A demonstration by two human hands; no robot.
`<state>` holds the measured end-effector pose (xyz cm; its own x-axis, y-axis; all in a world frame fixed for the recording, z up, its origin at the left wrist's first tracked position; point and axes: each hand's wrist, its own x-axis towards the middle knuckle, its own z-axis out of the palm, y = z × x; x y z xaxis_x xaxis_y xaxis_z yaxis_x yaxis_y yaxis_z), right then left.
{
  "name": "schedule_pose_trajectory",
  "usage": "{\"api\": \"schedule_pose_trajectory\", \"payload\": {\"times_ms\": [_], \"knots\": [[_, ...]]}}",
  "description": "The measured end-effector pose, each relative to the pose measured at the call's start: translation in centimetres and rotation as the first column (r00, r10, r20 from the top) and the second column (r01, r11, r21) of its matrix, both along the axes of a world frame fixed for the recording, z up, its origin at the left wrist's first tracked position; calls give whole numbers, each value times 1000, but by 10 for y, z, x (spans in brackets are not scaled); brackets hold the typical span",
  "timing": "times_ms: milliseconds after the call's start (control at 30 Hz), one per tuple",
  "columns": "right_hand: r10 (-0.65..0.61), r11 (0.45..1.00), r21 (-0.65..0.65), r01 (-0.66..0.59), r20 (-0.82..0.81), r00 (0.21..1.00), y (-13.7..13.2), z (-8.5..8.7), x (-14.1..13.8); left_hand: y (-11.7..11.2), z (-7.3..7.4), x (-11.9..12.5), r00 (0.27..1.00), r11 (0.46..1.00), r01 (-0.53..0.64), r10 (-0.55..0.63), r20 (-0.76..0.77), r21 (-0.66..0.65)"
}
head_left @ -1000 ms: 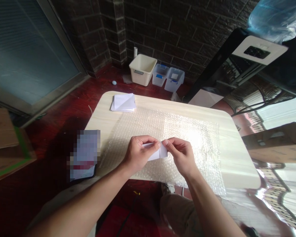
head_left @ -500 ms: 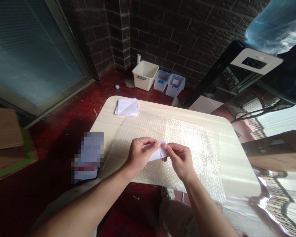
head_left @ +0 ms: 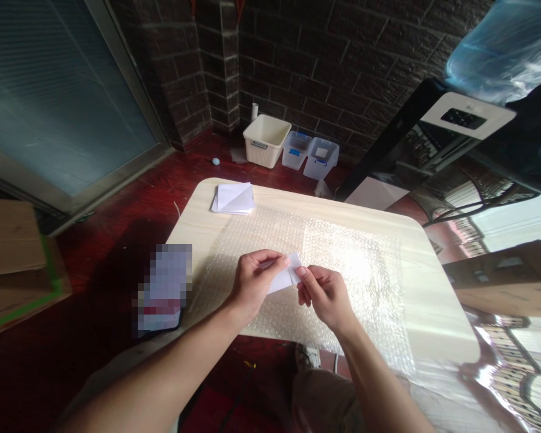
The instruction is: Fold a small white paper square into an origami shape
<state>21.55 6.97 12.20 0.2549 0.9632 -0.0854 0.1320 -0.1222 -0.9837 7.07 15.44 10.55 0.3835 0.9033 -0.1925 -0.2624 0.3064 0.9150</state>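
Note:
Between my two hands is a small folded piece of white paper (head_left: pixel 283 279), held above a sheet of bubble wrap (head_left: pixel 270 231). My left hand (head_left: pixel 255 279) pinches its left part, thumb on top and the fingers curled behind. At the paper's right edge, the thumb and fingers of my right hand (head_left: pixel 322 291) are closed on it. A crease or flap shows close to the right thumb. On the far left corner of the table (head_left: pixel 437 300) lies a stack of white paper sheets (head_left: pixel 234 198).
A blurred-out phone-like object (head_left: pixel 165 288) is by the table's left edge. Beyond the table, a cream bin (head_left: pixel 265 150) and two clear plastic boxes (head_left: pixel 296 150) stand on the floor. Cardboard boxes (head_left: pixel 11 240) are at left, and a water dispenser (head_left: pixel 433 120) at right.
My right hand has shifted slightly down along the paper's right edge. More of the paper's upper right corner now shows between my hands.

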Motion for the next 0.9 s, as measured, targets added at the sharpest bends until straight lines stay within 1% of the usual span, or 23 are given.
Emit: {"api": "schedule_pose_trajectory", "payload": {"times_ms": [67,167,267,333,400,467,533,600,633,700,733,800,867,900], "knots": [[-16,1000,10,16,16,1000,0,1,0,0,1,1,1000,1000,-10,10,7,-28],[-5,1000,-6,5,-27,1000,2,0,1,0,2,1,1000,998,-21,22,16,-57],[20,1000,-5,-20,-65,998,3,-3,2,0,0,0,1000,1000,-13,13,14,-12],[9,1000,23,-7,-71,997,4,-4,3,0,-2,-1,999,998,32,-32,-6,49],[-22,998,51,26,-71,997,4,-5,3,0,-3,-1,993,988,113,-109,-44,106],[-48,996,68,51,-38,998,4,-5,3,-1,-4,-1,981,971,183,-170,-92,157],[-47,996,73,45,28,998,3,-5,3,-2,-4,0,973,960,217,-198,-119,177],[-49,996,80,43,68,996,3,-5,3,-3,-3,2,972,963,219,-203,-115,156],[-57,995,80,52,53,997,3,-5,3,-4,-2,3,974,967,217,-205,-100,132],[-67,996,55,68,-37,997,2,-5,2,-4,-1,3,974,971,226,-223,-46,74],[-52,998,33,56,-88,995,2,-5,1,-4,0,3,973,972,230,-229,-18,49],[25,1000,-11,-27,-144,989,1,-5,1,-2,1,1,977,977,214,-214,3,23],[103,993,-35,-108,-129,986,0,-5,0,1,1,-1,986,985,163,-162,-36,46],[123,991,-38,-128,-108,987,-1,-4,1,2,1,-2,989,988,138,-134,-60,66]]}}
